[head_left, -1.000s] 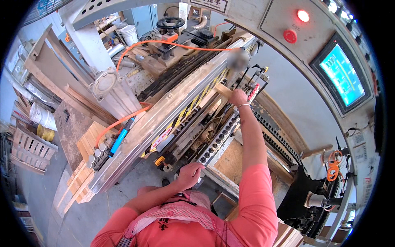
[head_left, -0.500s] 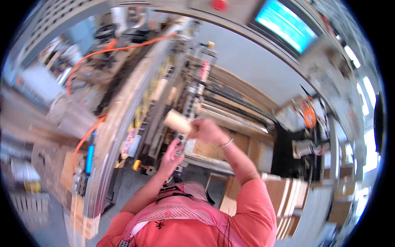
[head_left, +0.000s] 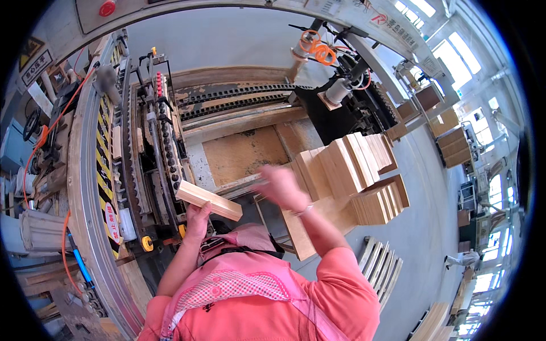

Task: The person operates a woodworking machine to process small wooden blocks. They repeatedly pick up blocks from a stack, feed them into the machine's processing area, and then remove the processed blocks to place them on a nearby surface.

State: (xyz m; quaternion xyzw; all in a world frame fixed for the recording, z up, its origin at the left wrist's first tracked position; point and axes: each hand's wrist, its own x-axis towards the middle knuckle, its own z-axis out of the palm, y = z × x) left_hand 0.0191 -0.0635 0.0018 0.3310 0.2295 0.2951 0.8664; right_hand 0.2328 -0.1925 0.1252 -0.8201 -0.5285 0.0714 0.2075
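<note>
A short pale wooden block (head_left: 220, 207) is held tilted over the near end of the machine, with my left hand (head_left: 197, 220) closed on it from below. My right hand (head_left: 284, 188) is apart from the block, out to its right and in front of the stacked wooden boards (head_left: 352, 165). Motion smears its fingers, so their pose is unclear, and no object shows in it. Close to the block's far end runs a machine rail with a row of dark round parts (head_left: 172, 165).
Left of the rail stands a beam with a yellow-black striped strip (head_left: 104, 165). Beyond my hands is a dusty wooden panel (head_left: 244, 152) in the machine frame. A black-covered unit with coiled orange hose (head_left: 322, 52) stands far right. A slatted pallet (head_left: 380, 267) lies at right.
The view has swung rightward, bringing the stacked boards into sight. The block, earlier in my right hand, is now in my left. My right hand has moved away from it to the right.
</note>
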